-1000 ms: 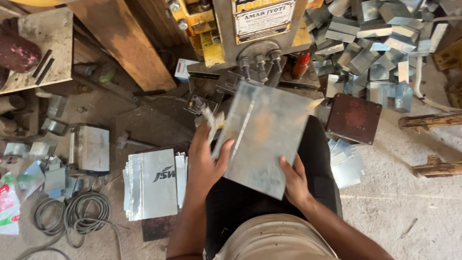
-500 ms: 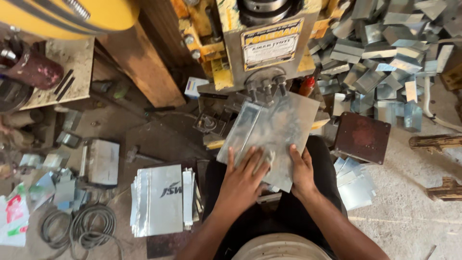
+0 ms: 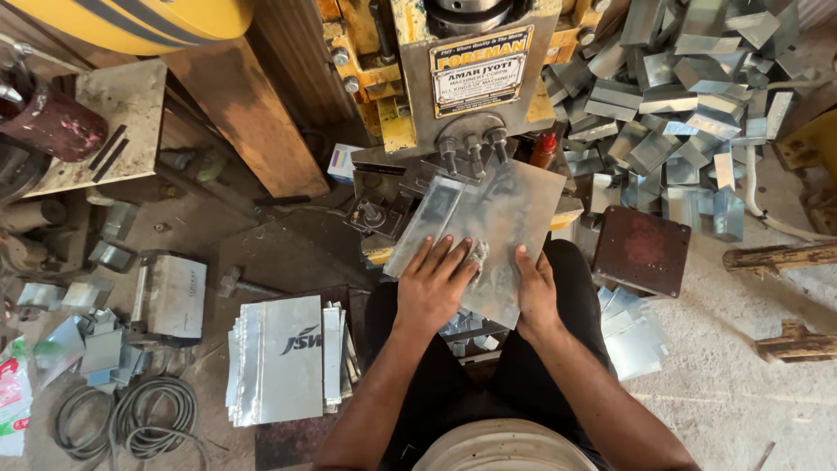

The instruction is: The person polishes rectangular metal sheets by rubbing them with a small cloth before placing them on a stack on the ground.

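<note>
A flat grey metal sheet (image 3: 506, 218) lies on the bed of a yellow press machine (image 3: 471, 78), its far edge under the punch. My left hand (image 3: 433, 283) lies flat on the sheet's near left part, fingers spread. My right hand (image 3: 534, 292) grips the sheet's near right edge. A bent strip runs along the sheet's left side.
A stack of cut metal sheets (image 3: 283, 358) lies on the floor to my left. A heap of bent metal pieces (image 3: 689, 96) is piled at the right of the press. A rusty dark plate (image 3: 641, 249), coiled cable (image 3: 131, 419) and wooden beam (image 3: 235, 105) lie around.
The sheet went from tilted up in both hands to lying flat on the press bed, pushed forward under the punch. My left hand now presses on top of it.
</note>
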